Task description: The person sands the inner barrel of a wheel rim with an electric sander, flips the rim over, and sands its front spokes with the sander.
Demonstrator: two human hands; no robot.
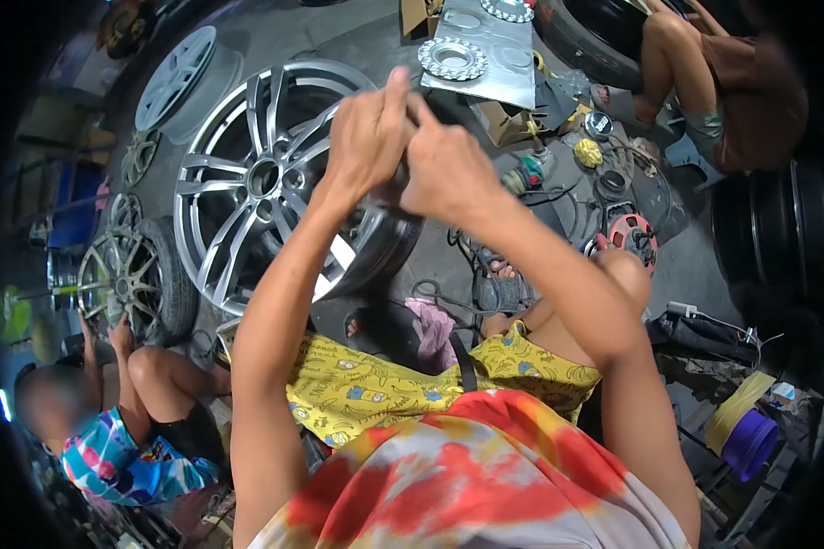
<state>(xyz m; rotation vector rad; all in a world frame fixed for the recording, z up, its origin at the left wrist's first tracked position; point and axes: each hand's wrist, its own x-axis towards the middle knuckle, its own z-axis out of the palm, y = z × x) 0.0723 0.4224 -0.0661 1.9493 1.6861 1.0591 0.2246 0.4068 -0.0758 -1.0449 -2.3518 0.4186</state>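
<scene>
My left hand (368, 137) and my right hand (450, 169) meet in the air above the right side of a silver alloy wheel rim (212, 189). Both hands are closed, with the fingertips close together; one finger of the left points upward. Whatever lies between them, if anything, is too small or hidden to name. The rim leans in front of me, its twin-spoke face turned up and its dark barrel partly hidden by my forearms. A pale rectangular patch (342, 252) shows near its lower right edge.
An angle grinder (528, 174) and cables lie on the floor to the right, near a red reel (634, 240). Ornate round metal pieces (453, 59) rest on a silver board (504, 82). Co-workers sit at lower left (110, 448) and upper right (751, 101). Other rims (124, 284) stand left.
</scene>
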